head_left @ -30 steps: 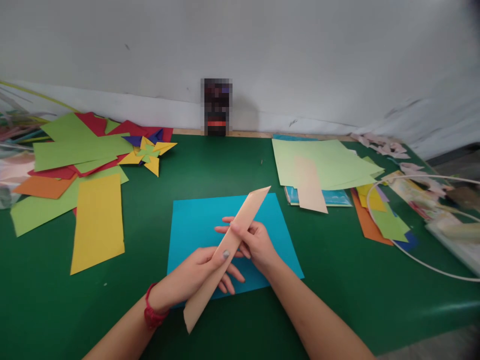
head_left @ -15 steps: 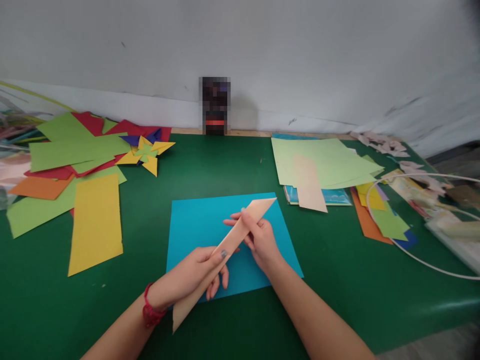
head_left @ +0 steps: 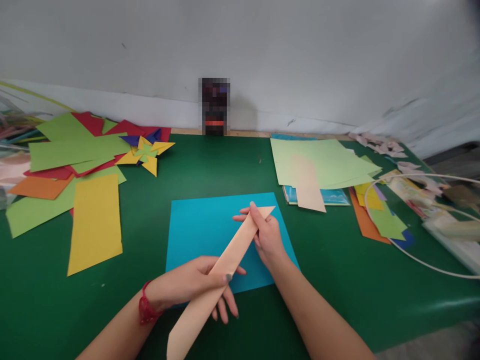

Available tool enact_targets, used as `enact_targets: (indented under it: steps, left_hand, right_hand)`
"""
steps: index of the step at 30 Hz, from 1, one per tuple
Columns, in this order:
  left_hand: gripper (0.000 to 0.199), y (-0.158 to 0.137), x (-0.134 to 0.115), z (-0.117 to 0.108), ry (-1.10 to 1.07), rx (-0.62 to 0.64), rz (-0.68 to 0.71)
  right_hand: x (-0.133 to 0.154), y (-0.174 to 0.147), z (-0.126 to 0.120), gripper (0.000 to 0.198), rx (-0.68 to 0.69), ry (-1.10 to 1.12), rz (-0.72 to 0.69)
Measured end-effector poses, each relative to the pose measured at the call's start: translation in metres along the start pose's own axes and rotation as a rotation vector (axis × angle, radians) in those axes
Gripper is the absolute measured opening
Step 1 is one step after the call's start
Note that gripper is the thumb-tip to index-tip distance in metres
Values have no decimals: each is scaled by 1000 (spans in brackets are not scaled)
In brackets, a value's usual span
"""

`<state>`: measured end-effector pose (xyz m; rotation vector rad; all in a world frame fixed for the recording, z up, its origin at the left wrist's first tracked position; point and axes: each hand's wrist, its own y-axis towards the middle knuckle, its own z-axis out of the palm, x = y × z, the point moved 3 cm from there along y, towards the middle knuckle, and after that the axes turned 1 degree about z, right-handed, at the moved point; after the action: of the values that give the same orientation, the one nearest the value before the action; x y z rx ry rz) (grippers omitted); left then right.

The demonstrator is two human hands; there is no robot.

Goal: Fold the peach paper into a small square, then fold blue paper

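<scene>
A long folded strip of peach paper [head_left: 234, 252] runs slantwise between my two hands, its pointed end up at the right. My left hand [head_left: 204, 280] grips it below the middle, thumb on top and fingers underneath. Close to the pointed tip, my right hand [head_left: 267, 232] pinches the strip, thumb pressed over the front. Beneath both hands a blue sheet of paper [head_left: 195, 225] lies flat on the green table [head_left: 142, 215]. The strip's lower end leaves the bottom of the view.
To the left are a yellow sheet [head_left: 95, 225], a green paper pile [head_left: 75, 155] and a folded paper star [head_left: 144, 152]. Pale green sheets [head_left: 318, 160] with a peach piece [head_left: 310, 187] lie at right, near a white cable [head_left: 408, 255]. A blurred dark object [head_left: 214, 107] stands by the wall.
My left hand has shifted slightly down and right along with the strip, whose lower end now reaches past the view's bottom. My right hand has slid nearer the strip's tip.
</scene>
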<state>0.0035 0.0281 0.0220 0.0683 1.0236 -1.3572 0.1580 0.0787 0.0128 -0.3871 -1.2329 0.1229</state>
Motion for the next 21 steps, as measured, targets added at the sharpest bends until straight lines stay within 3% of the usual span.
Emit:
enact_targets:
  steps: [5, 12, 15, 21]
  left_hand:
    - [52, 2, -5, 0, -38, -111, 77]
    - [48, 3, -10, -5, -57, -265, 183]
    - [46, 2, -14, -5, -31, -310, 200]
    - [43, 2, -15, -4, 54, -310, 198]
  right_hand:
    - [3, -4, 2, 42, 10, 6, -33]
    - [-13, -19, 26, 35, 381, -112, 142]
    - [-17, -23, 32, 30, 487, -122, 122]
    - [-14, -25, 31, 28, 481, -143, 38]
